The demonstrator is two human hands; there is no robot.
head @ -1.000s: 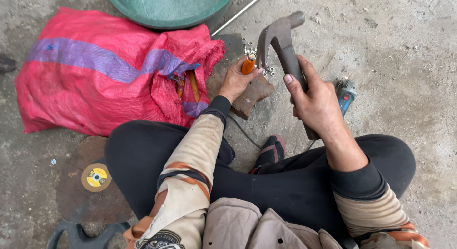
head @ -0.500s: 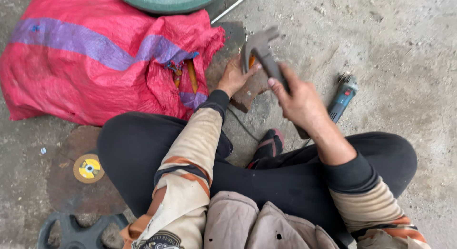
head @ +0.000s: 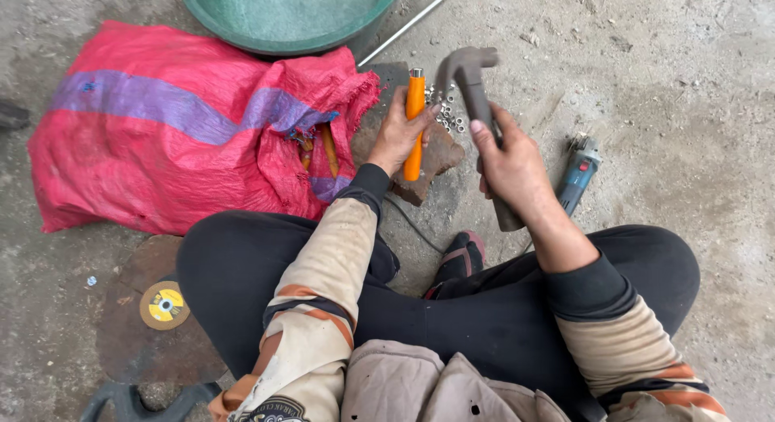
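Seated cross-legged on a concrete floor, a person grips a hammer and an orange-handled tool over a block.

Nearest, a yellow cutting disc [head: 165, 305] lies on a rusty round plate [head: 133, 341] by the knee. Farther out, the right hand [head: 513, 168] is wrapped tight round the dark steel claw hammer [head: 476, 107], its head raised. The left hand [head: 397, 135] is closed on the orange plastic tool handle [head: 414, 123] — held upright on the brown block [head: 436, 160]. Small metal nuts [head: 448, 115] are scattered just behind it. A blue angle grinder [head: 578, 173] lies to the right, a red woven sack [head: 194, 123] to the left — a green basin [head: 291, 18] is farthest.
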